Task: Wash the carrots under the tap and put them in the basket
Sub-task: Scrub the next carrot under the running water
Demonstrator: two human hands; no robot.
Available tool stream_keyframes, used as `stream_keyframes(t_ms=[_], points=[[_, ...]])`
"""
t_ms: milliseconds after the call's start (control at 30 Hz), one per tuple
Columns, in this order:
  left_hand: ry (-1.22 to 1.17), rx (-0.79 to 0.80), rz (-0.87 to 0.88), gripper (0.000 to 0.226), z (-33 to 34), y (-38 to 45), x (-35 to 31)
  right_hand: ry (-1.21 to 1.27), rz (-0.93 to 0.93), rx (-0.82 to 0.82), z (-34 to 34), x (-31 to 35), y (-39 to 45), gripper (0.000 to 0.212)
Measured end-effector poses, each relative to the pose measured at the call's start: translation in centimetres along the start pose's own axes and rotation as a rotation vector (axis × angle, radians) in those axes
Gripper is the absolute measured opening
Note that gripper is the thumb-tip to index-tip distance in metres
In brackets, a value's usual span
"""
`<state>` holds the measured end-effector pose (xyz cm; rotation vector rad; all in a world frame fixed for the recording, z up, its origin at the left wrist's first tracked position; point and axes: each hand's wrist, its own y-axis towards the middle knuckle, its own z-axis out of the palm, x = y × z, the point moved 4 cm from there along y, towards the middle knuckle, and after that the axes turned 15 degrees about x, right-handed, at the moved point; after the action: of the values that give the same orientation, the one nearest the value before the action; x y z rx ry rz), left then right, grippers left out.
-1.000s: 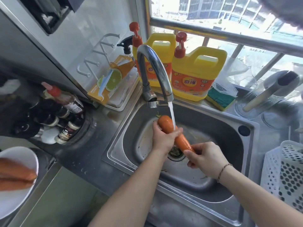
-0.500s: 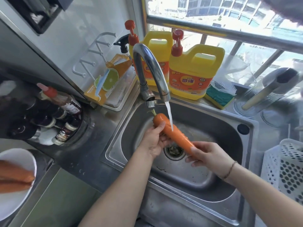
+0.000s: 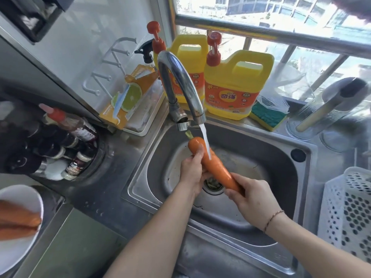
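Gripping one carrot (image 3: 215, 166) with both hands' fingers over the steel sink (image 3: 267, 155) beneath a sunlit window (image 3: 281, 15)

two yellow plastic detergent jugs with red pumps (image 3: 232, 87) on sill | green-yellow sponge (image 3: 268, 117) beside them | dark condiment bottles (image 3: 66, 143) at left

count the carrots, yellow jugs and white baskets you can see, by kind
carrots: 3, one under the tap in both hands, two on the white plate
yellow jugs: 2, one behind the tap, one beside it
white baskets: 1
total: 6
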<state>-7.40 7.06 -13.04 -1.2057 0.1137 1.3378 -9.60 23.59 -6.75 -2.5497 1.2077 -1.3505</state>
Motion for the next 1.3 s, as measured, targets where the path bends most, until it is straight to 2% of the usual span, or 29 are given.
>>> stream_keyframes(t_ms=[67,133,200,267,367,467,567,700,767,833,933,1067,1167,1233,1300], points=[[-0.038,0.007,-0.001,0.044,-0.4,0.1,0.0,0.137,0.05,0.082,-0.2,-0.1,0.4,0.015],[-0.037,0.097,0.037,0.032,-0.3,-0.1,0.1,0.193,0.101,0.114,-0.7,-0.6,0.9,0.011],[-0.019,0.182,0.057,0.017,0.0,-0.3,0.6,0.119,0.115,0.086,-0.9,-1.0,1.1,0.011],[-0.004,0.216,0.037,0.019,0.0,-0.1,0.7,0.001,0.07,-0.003,-0.7,-0.7,0.7,0.02],[-0.009,0.111,-0.07,0.028,0.3,0.2,0.2,-0.27,-0.089,-0.154,0.5,-0.4,-0.1,0.043],[-0.012,-0.025,-0.161,0.039,0.5,0.3,0.3,-0.508,-0.204,-0.249,1.7,-0.5,-0.2,0.052],[0.014,0.007,-0.147,0.031,1.0,0.0,0.8,-0.564,-0.181,-0.285,1.9,-0.9,0.4,0.055],[0.09,0.183,-0.111,0.055,0.7,-0.4,1.0,-0.369,-0.126,-0.262,1.6,-1.4,0.4,0.057],[0.09,0.224,-0.118,0.043,0.3,-0.6,0.3,-0.316,-0.166,-0.251,0.9,-1.5,0.4,0.056],[-0.02,0.184,-0.113,0.027,-0.6,-0.4,-0.8,-0.272,-0.209,-0.221,0.0,-1.8,0.5,0.053],[-0.084,0.096,-0.055,0.04,-2.4,-0.1,-2.4,-0.149,-0.22,-0.118,-1.5,-2.4,0.6,0.049],[-0.153,0.11,0.0,0.04,-3.4,-0.5,-3.2,0.255,-0.026,0.009,-2.0,-2.9,1.6,0.051],[-0.188,0.117,0.046,0.041,-4.2,-1.1,-3.8,0.512,0.088,0.02,-2.0,-2.9,2.5,0.048],[-0.111,0.101,0.041,0.039,-4.8,-1.9,-4.1,0.519,0.146,-0.004,-2.2,-3.2,2.7,0.042],[-0.009,0.075,0.032,0.036,-5.6,-2.9,-4.1,0.441,0.202,0.045,-2.2,-3.4,2.7,0.033]])
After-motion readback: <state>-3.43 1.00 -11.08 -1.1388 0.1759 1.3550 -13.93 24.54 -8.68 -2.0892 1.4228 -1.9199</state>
